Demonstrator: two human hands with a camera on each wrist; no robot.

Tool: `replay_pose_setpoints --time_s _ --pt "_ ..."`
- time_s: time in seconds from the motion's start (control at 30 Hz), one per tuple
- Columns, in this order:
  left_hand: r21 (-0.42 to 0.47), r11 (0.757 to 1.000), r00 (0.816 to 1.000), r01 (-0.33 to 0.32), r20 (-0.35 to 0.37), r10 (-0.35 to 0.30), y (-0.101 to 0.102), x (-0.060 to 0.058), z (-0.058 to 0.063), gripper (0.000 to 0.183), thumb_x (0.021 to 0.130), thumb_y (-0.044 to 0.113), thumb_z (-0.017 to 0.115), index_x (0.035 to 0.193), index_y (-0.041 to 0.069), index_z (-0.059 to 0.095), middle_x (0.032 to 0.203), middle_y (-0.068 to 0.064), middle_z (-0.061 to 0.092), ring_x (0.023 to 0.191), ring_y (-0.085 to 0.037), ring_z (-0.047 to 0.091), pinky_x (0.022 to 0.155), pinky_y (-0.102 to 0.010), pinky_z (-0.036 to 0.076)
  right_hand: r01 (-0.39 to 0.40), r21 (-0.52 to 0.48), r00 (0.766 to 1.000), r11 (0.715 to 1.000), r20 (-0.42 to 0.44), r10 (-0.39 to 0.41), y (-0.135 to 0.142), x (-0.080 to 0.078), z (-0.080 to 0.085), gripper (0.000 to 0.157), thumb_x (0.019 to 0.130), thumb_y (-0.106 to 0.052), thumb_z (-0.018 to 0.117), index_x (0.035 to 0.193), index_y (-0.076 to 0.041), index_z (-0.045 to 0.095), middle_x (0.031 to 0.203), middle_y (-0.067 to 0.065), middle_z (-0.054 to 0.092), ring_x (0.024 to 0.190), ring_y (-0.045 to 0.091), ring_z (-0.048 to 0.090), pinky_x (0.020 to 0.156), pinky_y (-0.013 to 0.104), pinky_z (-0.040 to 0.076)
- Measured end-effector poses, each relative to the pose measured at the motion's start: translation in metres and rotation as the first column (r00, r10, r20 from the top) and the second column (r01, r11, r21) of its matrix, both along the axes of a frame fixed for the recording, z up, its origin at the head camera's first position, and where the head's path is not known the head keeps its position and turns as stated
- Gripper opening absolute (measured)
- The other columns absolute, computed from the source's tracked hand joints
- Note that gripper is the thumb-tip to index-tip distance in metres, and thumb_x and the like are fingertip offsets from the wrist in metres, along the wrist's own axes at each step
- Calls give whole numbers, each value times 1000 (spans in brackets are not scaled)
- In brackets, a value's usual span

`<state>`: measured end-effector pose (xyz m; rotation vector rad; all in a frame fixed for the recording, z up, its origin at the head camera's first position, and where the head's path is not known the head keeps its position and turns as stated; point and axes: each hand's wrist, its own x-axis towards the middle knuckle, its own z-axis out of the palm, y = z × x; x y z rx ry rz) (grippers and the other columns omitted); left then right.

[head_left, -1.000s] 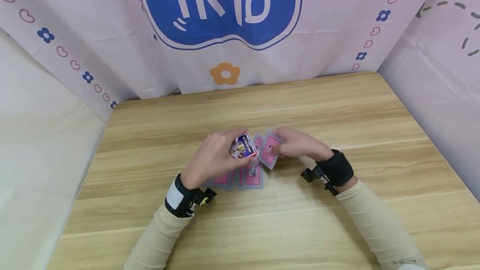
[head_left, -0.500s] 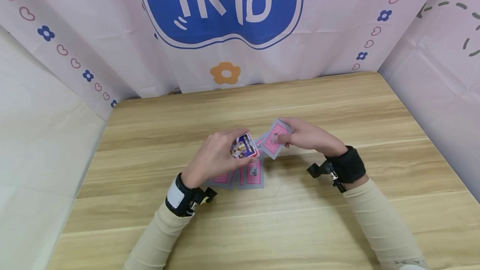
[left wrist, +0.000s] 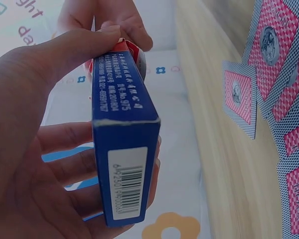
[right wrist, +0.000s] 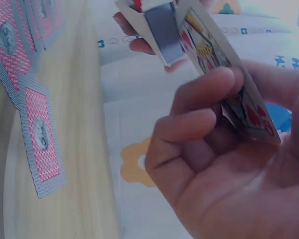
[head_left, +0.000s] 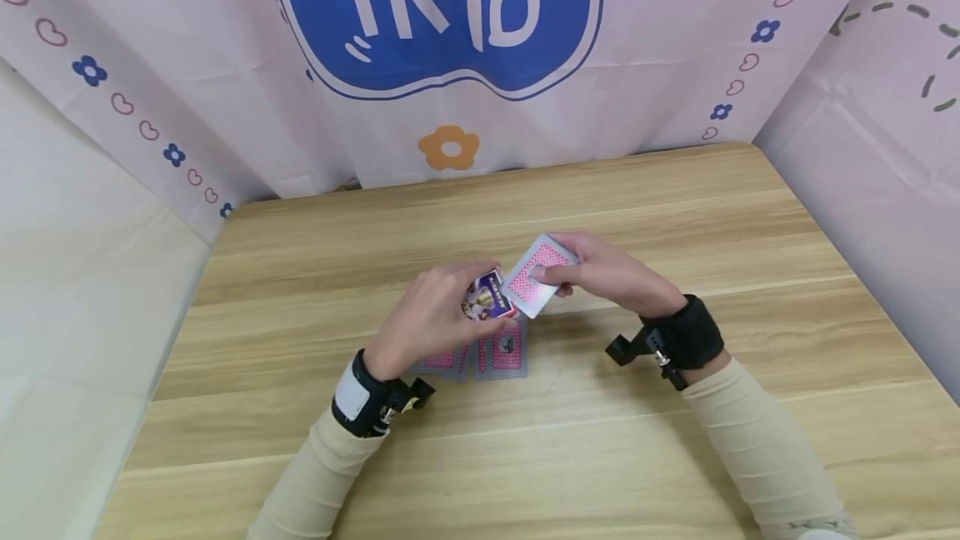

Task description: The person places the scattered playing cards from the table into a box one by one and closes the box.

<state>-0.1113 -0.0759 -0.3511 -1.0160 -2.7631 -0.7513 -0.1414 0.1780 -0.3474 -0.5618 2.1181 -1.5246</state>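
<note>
My left hand (head_left: pixel 427 315) grips a small blue card box (head_left: pixel 486 297) between thumb and fingers, above the table. In the left wrist view, the box's barcode end (left wrist: pixel 125 184) faces the camera. The right hand (head_left: pixel 611 273) pinches a playing card (head_left: pixel 523 288), pink-patterned back upward, its edge right at the box's far end. The right wrist view shows the card's face (right wrist: pixel 251 112), a red heart court card, and the box (right wrist: pixel 164 32) with its flap open towards it. Several more cards (head_left: pixel 506 352) lie face down on the table below the left hand.
The wooden table (head_left: pixel 675 457) extends all around, with a printed white curtain (head_left: pixel 375 132) along its back edge. Wrist cameras on black straps, the left (head_left: pixel 371 394) and the right (head_left: pixel 678 340), stick out beside each wrist.
The right hand has lifted its card off the spread cards, up and away, then swung it leftward to the box's end. My left hand with the box has hardly moved.
</note>
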Motion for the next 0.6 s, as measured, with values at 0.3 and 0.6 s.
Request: replay_pose_setpoints --time_s 0.3,0.6 --pt "-4 1000 1000 -19 10 19 1 1 1 72 71 58 72 121 9 59 79 6 61 59 -3 51 45 -21 45 116 3 993 993 -38 -115 -11 3 -3 26 95 -26 58 115 -9 56 97 16 64 80 25 57 68 37 46" --pt "22 1000 1000 -20 5 20 0 1 2 66 72 54 74 118 8 60 77 6 59 57 -4 51 43 -22 45 95 12 991 995 -97 -93 -31 10 -14 23 94 -26 59 113 -13 55 83 11 61 70 25 53 57 32 42"
